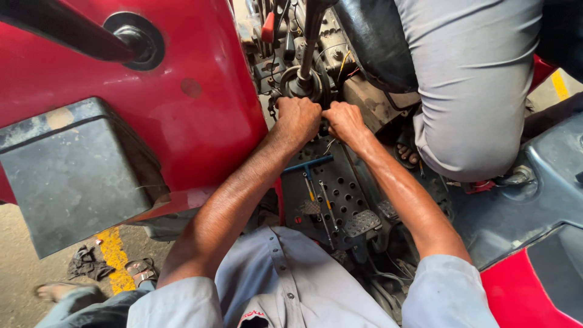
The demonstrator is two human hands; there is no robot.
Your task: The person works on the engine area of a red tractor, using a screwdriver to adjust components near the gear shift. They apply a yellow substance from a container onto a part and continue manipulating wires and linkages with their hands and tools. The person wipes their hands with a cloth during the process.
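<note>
My left hand point(297, 120) and my right hand point(345, 121) are both clenched side by side low in a tractor's driving platform, at the base of a black gear lever point(307, 45) and its round boot. What the fingers grip is hidden beneath them. Just below my hands, on the perforated dark footplate point(349, 191), lie a blue T-handle wrench point(306, 165) and two thin screwdrivers point(319, 195) with yellow bands.
A red fender point(200, 91) with a dark grey box point(73, 176) stands at left. Another person's grey-trousered leg point(473, 91) and sandalled foot point(405, 155) fill the upper right. Pedals point(362, 223) sit below the footplate. A rag and a sandal lie on the floor at lower left.
</note>
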